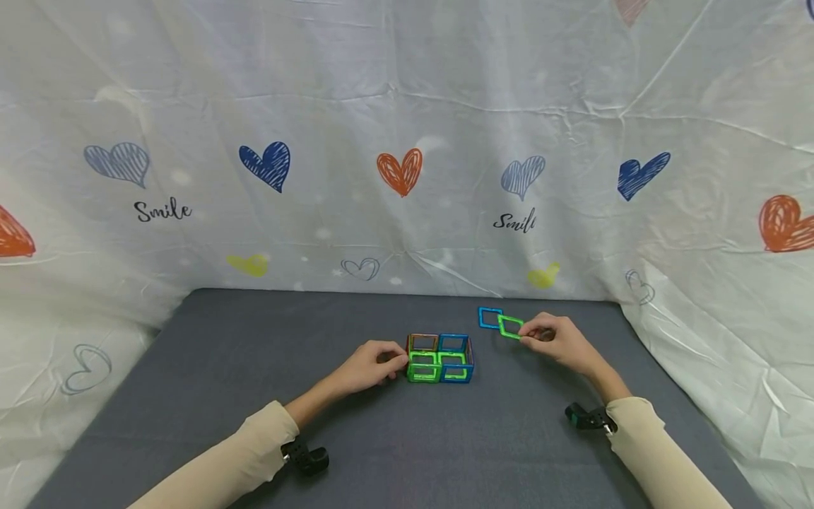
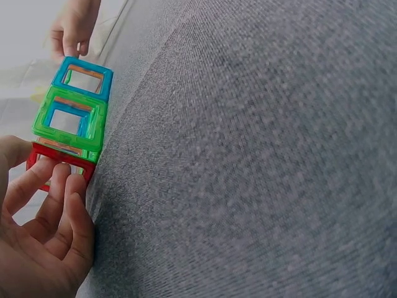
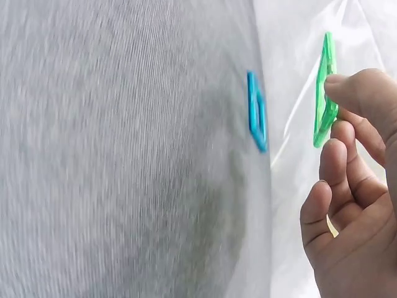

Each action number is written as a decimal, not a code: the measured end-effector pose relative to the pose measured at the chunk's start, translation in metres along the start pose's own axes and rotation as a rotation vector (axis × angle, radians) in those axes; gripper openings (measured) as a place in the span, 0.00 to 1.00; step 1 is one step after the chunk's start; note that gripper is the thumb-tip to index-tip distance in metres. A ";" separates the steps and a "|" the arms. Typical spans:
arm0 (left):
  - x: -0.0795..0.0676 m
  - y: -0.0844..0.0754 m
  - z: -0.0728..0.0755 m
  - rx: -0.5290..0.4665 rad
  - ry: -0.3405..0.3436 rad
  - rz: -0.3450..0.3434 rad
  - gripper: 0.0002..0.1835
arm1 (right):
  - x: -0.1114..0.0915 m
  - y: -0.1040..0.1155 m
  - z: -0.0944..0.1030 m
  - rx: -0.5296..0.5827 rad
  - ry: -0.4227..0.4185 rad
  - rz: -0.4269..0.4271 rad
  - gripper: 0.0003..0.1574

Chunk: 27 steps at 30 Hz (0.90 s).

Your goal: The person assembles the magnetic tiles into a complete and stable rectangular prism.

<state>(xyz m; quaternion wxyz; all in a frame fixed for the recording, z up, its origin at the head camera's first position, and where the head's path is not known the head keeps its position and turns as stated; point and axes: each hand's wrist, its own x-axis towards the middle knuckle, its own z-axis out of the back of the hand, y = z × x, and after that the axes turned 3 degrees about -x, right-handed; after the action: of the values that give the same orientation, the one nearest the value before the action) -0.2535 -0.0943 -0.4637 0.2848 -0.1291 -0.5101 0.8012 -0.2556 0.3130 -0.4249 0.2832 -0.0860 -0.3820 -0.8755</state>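
A low box of square magnetic tiles [image 1: 439,358], in green, blue, orange and red, stands on the grey cloth. My left hand [image 1: 372,365] holds its left end, with curled fingertips against the red tile [image 2: 87,166] and the thumb by the same end's edge. To the box's right and farther back, my right hand [image 1: 568,343] pinches a green square tile [image 3: 325,116] between thumb and fingers, above the cloth. Just left of that tile lies a blue square tile [image 1: 488,326] on the cloth; the green one partly overlaps it in the head view.
The grey cloth-covered table [image 1: 381,452] ends at a pale hanging sheet [image 1: 331,127] printed with hearts and words. Black wrist cameras are strapped at both sleeves, the left camera [image 1: 308,457] and the right camera [image 1: 588,417] hanging low over the table.
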 end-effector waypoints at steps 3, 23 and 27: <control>0.000 0.001 -0.001 0.002 -0.001 -0.005 0.13 | 0.002 0.005 -0.005 0.022 0.001 0.013 0.07; 0.000 0.002 0.000 -0.003 -0.002 0.000 0.12 | 0.015 0.031 -0.041 0.086 0.066 0.071 0.08; 0.000 0.001 0.001 -0.005 -0.001 0.002 0.13 | 0.018 0.038 -0.048 0.070 0.095 0.058 0.06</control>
<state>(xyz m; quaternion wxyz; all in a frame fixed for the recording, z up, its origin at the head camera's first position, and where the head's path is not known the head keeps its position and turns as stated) -0.2540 -0.0953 -0.4648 0.2836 -0.1299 -0.5119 0.8004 -0.2460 0.2504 -0.4282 0.3292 -0.0452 -0.3960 -0.8560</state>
